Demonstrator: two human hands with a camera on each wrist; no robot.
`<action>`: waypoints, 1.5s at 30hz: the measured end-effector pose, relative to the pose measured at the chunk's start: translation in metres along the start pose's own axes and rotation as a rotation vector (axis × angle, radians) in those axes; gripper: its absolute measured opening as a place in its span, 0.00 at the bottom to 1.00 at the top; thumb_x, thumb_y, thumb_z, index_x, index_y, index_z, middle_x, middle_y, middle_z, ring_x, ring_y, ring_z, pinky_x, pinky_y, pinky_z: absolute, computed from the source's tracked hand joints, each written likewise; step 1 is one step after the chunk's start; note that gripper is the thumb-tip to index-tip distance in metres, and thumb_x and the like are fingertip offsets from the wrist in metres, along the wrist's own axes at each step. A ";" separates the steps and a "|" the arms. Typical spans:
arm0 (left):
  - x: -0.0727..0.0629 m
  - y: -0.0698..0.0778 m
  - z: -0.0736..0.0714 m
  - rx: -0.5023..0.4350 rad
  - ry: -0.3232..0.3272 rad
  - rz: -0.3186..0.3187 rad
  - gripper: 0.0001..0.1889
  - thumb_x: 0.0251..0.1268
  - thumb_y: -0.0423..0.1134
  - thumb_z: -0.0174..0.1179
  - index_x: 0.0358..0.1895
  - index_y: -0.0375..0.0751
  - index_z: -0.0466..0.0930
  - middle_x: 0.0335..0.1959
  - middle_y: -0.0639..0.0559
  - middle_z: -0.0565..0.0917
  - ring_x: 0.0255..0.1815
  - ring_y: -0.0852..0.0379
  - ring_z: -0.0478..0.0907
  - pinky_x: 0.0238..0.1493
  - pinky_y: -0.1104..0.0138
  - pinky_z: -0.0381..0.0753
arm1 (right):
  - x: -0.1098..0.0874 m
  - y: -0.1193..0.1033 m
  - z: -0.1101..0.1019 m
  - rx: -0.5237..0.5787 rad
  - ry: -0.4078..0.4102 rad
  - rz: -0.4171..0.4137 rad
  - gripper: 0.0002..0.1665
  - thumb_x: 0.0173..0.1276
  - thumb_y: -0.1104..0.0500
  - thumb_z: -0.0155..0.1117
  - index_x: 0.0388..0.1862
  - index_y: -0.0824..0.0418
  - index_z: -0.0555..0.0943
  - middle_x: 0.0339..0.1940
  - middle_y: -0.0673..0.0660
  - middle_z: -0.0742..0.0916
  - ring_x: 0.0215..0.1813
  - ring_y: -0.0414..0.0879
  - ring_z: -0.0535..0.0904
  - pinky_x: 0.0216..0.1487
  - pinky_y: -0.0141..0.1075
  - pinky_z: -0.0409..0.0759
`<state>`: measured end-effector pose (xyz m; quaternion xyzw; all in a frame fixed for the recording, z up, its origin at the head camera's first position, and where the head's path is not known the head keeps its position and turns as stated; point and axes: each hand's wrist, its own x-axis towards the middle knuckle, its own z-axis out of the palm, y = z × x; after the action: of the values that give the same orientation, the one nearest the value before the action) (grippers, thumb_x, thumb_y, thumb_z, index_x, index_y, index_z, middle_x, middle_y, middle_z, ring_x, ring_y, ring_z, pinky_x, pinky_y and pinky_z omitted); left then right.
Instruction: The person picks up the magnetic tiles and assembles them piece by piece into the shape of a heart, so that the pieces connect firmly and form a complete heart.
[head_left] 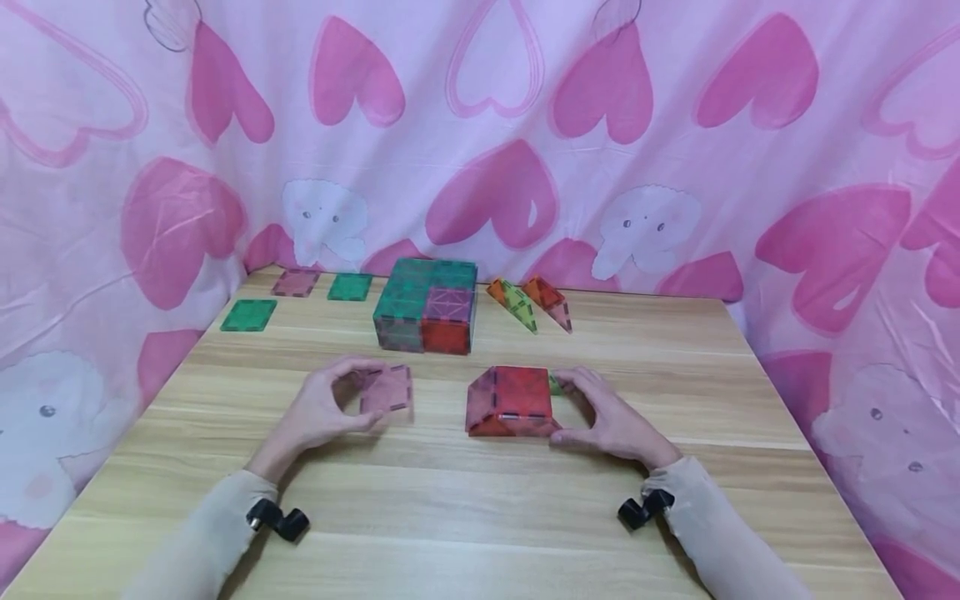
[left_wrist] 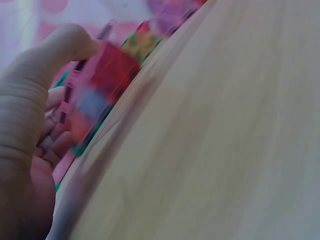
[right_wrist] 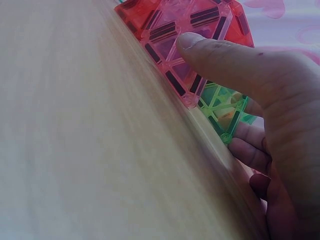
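Note:
Between thumb and fingers, my left hand (head_left: 326, 402) pinches a pink translucent square magnetic tile (head_left: 388, 388), which looks slightly tilted above the table. To its right sits a small built shape of magnetic tiles (head_left: 522, 388), with a red square top and sloping pink and red sides. My right hand (head_left: 606, 417) grips that shape at its right end. In the right wrist view the thumb presses a pink triangular tile (right_wrist: 172, 75), while the fingers touch a green triangular tile (right_wrist: 220, 107) behind. The left wrist view is blurred.
Behind the hands stands a low box of green, purple and red tiles (head_left: 405, 292). Two green squares (head_left: 249, 315) (head_left: 349, 287) and a pink square (head_left: 296, 282) lie back left. Yellow-green (head_left: 517, 303) and orange-pink triangular pieces (head_left: 549, 302) lie right of the box. A patterned curtain (head_left: 495, 192) borders the table.

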<state>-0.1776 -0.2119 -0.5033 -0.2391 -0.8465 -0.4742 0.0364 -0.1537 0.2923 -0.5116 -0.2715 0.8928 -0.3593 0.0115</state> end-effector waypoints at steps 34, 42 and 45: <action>0.108 0.133 0.155 -0.031 -0.162 0.292 0.54 0.49 0.44 0.84 0.81 0.40 0.66 0.63 0.49 0.80 0.67 0.52 0.76 0.71 0.52 0.83 | -0.002 -0.003 -0.002 0.045 -0.002 0.062 0.66 0.55 0.33 0.91 0.88 0.38 0.65 0.82 0.50 0.75 0.83 0.53 0.67 0.84 0.64 0.64; 0.110 0.143 0.174 0.146 -0.177 0.264 0.58 0.47 0.50 0.85 0.83 0.42 0.63 0.61 0.51 0.82 0.68 0.49 0.74 0.77 0.52 0.74 | 0.001 -0.004 -0.001 0.115 0.002 0.038 0.71 0.53 0.39 0.94 0.90 0.41 0.61 0.78 0.51 0.78 0.78 0.53 0.73 0.83 0.63 0.64; 0.109 0.143 0.176 0.182 -0.178 0.262 0.58 0.49 0.54 0.84 0.84 0.43 0.63 0.61 0.52 0.82 0.68 0.50 0.75 0.79 0.51 0.73 | 0.002 -0.003 -0.001 0.122 0.003 0.017 0.68 0.54 0.40 0.94 0.88 0.44 0.63 0.75 0.50 0.79 0.74 0.51 0.76 0.82 0.62 0.65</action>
<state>-0.1821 0.0356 -0.4560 -0.3838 -0.8475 -0.3639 0.0444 -0.1542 0.2898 -0.5086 -0.2622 0.8715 -0.4134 0.0298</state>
